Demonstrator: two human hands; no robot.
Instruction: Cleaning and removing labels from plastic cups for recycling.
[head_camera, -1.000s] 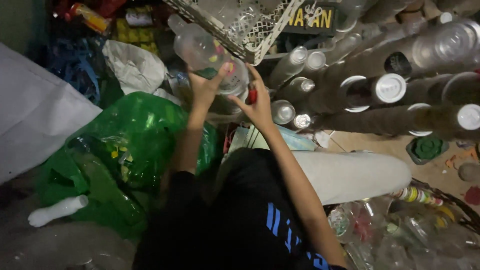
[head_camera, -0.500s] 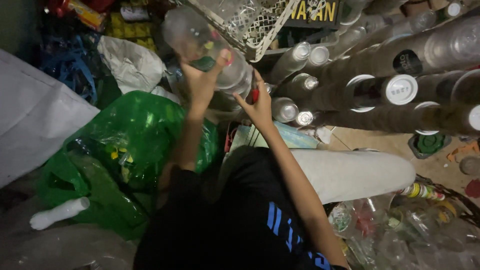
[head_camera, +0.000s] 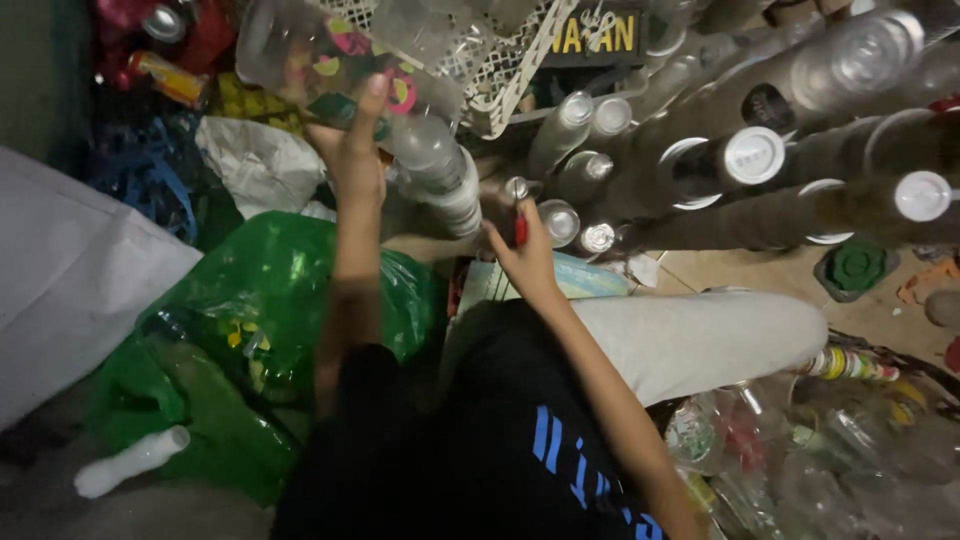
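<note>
My left hand (head_camera: 355, 150) is raised and grips a clear plastic bottle (head_camera: 345, 70) with a colourful label, held tilted up towards the left. My right hand (head_camera: 522, 250) is lower, beside the bottle's neck end, and pinches a small red tool (head_camera: 520, 228), perhaps a knife; I cannot tell exactly what it is. Both forearms reach forward over my lap, with a black shirt and a light trouser leg (head_camera: 700, 335) below.
A stack of clear bottles with white caps (head_camera: 750, 160) lies on its side at right. A white plastic crate (head_camera: 500, 70) hangs above. A green bag (head_camera: 250, 320) with bottles sits at left, a white bag (head_camera: 60, 280) beside it. Crushed bottles (head_camera: 800, 450) lie lower right.
My left hand has lifted the bottle higher and swung it to the left. My right hand has come off the bottle and dropped slightly with the red tool.
</note>
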